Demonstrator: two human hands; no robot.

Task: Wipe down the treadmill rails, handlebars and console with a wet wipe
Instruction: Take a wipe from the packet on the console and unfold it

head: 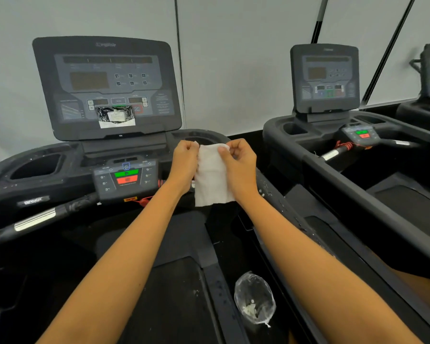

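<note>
A white wet wipe hangs unfolded in front of me, pinched at its top corners. My left hand grips the left corner and my right hand grips the right corner. Behind them stands the dark treadmill console, with a shiny wipe packet leaning on its lower ledge. Below it is a small control panel with a green and a red button. The left handlebar with a silver sensor runs to the lower left. The right rail passes under my right forearm.
A clear plastic bag with white scraps lies beside the belt at the lower right. A cup holder sits left of the console. A second treadmill stands close on the right, a third beyond it.
</note>
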